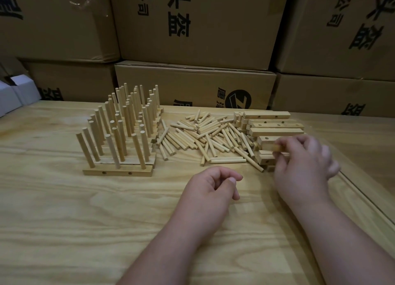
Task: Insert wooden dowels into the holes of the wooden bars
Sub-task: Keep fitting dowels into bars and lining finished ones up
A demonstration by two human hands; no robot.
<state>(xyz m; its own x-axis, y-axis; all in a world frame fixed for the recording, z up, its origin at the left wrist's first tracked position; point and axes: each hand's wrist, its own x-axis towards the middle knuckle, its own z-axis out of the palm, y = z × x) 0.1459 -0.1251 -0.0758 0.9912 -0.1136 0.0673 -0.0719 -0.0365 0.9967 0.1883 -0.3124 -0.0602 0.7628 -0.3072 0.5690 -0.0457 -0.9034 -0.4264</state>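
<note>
While many bars (119, 156) near the surface's (64, 220) far edge already bristle with dowels, loose dowels (203, 135) and empty bars (275, 126) remain; right hand (299, 165) fingers pinch one bar (275, 147), left hand (207, 188) loosely curled, empty.

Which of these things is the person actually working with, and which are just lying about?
In use:
loose pale wooden dowels
stacked drilled wooden bars
finished bars with upright dowels
right hand gripping a wooden piece
left hand, holding nothing

Lying about:
brown cardboard boxes
small white boxes
</note>
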